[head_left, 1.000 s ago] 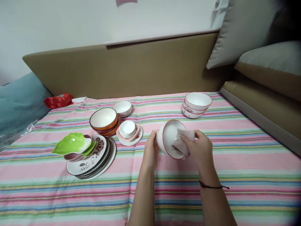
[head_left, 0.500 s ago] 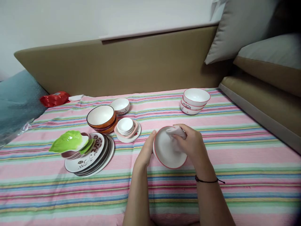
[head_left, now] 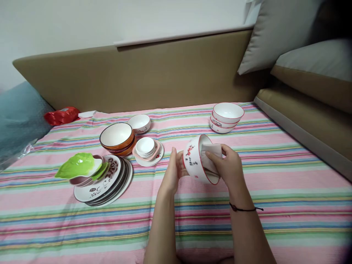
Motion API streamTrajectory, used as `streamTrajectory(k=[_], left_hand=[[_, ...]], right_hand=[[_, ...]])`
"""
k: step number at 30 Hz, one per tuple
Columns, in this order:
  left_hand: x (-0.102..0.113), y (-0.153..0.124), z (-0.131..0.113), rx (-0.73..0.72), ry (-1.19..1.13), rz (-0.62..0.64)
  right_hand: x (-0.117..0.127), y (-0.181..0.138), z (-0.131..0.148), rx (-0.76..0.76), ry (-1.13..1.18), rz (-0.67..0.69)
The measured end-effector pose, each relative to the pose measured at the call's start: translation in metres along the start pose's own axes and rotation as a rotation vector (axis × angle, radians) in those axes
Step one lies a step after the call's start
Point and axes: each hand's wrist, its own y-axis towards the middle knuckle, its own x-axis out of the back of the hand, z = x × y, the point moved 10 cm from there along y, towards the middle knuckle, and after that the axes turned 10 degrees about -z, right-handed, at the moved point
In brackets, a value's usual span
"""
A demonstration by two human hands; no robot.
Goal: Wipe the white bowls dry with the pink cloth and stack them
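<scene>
A white bowl [head_left: 192,161] with a red rim, red flowers and dark writing is tilted on its side in front of me, its mouth facing right. Fingers of my left hand [head_left: 173,170] bear against its base from the left, the thumb standing up off the wall. My right hand [head_left: 229,165] is closed on a folded white cloth [head_left: 211,152], pressed into the bowl's mouth near the rim. The right fingers inside are partly hidden. Beyond the hands, matching bowls [head_left: 227,119] stand stacked.
At left, a green leaf-shaped dish [head_left: 78,165] tops stacked plates [head_left: 107,183]. Behind are brown bowls [head_left: 118,137], a white bowl [head_left: 140,123] and small dishes [head_left: 145,146]. A red packet [head_left: 62,115] lies far left. Striped cloth [head_left: 110,227] covers the surface; cushions [head_left: 310,69] rise right.
The bowl has turned from mouth-up to lying sideways, showing its decorated outside. My right hand and the cloth have moved slightly right; my left hand has shifted to the base.
</scene>
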Motion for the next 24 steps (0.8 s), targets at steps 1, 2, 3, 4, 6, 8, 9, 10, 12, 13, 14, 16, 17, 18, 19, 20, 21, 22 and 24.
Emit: streamTrajectory(k=[1,2,3,4,6,8,9,10,12,13,14,16,17,18,19,20,21,22,24], left_hand=[[0.002,0.002,-0.004,-0.049,-0.034,-0.052],[0.006,0.004,-0.007,-0.093,-0.074,-0.11],[0.011,0.006,-0.009,-0.131,-0.12,-0.17],[0.015,0.007,-0.011,-0.155,-0.156,-0.218],[0.024,0.009,-0.014,-0.202,-0.173,-0.274],[0.029,0.01,-0.019,-0.237,-0.114,-0.262],[0.03,0.01,-0.02,-0.236,-0.077,-0.238],[0.03,0.01,-0.018,-0.21,-0.042,-0.204],[0.028,0.009,-0.006,-0.096,0.014,-0.126],[0.025,0.008,0.002,-0.032,0.032,-0.086],[0.023,0.006,0.009,0.028,0.047,-0.05],[0.018,0.003,0.02,0.12,0.063,0.002],[0.016,0.001,0.023,0.155,0.062,0.013],[0.015,0.0,0.024,0.179,0.056,0.014],[0.014,-0.001,0.023,0.189,0.041,0.01],[0.012,-0.001,0.02,0.181,0.019,0.009],[0.009,-0.001,0.016,0.158,-0.007,0.008],[0.007,0.0,0.011,0.129,-0.031,0.005],[0.003,0.003,0.002,0.052,-0.074,-0.023]], right_hand=[[-0.004,-0.001,-0.001,-0.013,0.01,0.021],[-0.009,-0.003,-0.001,-0.018,0.006,0.044],[-0.013,-0.005,-0.001,-0.018,-0.003,0.066],[-0.016,-0.007,0.001,-0.016,-0.011,0.089],[-0.022,-0.011,0.004,-0.01,-0.011,0.14],[-0.024,-0.013,0.01,0.012,-0.002,0.179],[-0.023,-0.013,0.013,0.033,-0.006,0.192],[-0.022,-0.013,0.016,0.058,-0.014,0.204],[-0.021,-0.013,0.023,0.12,-0.027,0.231],[-0.022,-0.013,0.026,0.149,-0.028,0.249],[-0.022,-0.013,0.027,0.169,-0.024,0.263],[-0.02,-0.012,0.025,0.169,-0.02,0.25],[-0.017,-0.01,0.022,0.151,-0.029,0.22],[-0.013,-0.008,0.019,0.126,-0.04,0.177],[-0.008,-0.005,0.015,0.099,-0.048,0.123],[-0.003,-0.003,0.012,0.071,-0.05,0.069],[0.001,-0.002,0.009,0.044,-0.044,0.022],[0.003,-0.002,0.007,0.016,-0.033,-0.013],[0.003,-0.002,0.002,-0.04,-0.002,-0.034]])
